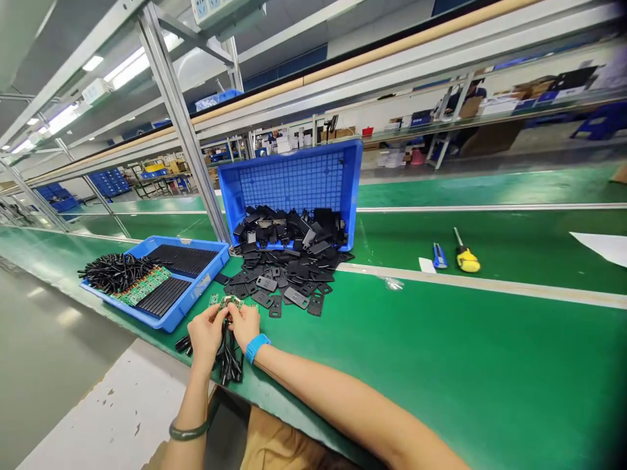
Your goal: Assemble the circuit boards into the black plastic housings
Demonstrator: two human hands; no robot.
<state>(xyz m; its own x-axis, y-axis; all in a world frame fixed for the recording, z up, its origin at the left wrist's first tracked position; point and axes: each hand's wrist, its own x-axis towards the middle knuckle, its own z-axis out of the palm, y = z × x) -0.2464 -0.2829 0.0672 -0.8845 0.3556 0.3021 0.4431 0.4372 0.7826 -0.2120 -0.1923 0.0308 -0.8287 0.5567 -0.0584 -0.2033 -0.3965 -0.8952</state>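
My left hand (204, 331) and my right hand (246, 324) meet at the near edge of the green bench. The fingers of both are pinched on a small green circuit board (230, 300), which they partly hide. Black cables (230, 362) with plug ends hang below my hands onto the bench edge. More small green boards show just beside my fingers. Beyond my hands, flat black plastic covers (296, 297) lie in a loose heap that spills from a blue crate (356, 196) tipped on its side.
To the left stands a shallow blue tray (198, 292) with green boards (147, 285), bundled black cables (115, 269) and rows of black strips. A blue cutter (439, 256) and a yellow-handled screwdriver (467, 259) lie to the right. A metal post (189, 130) rises behind the tray.
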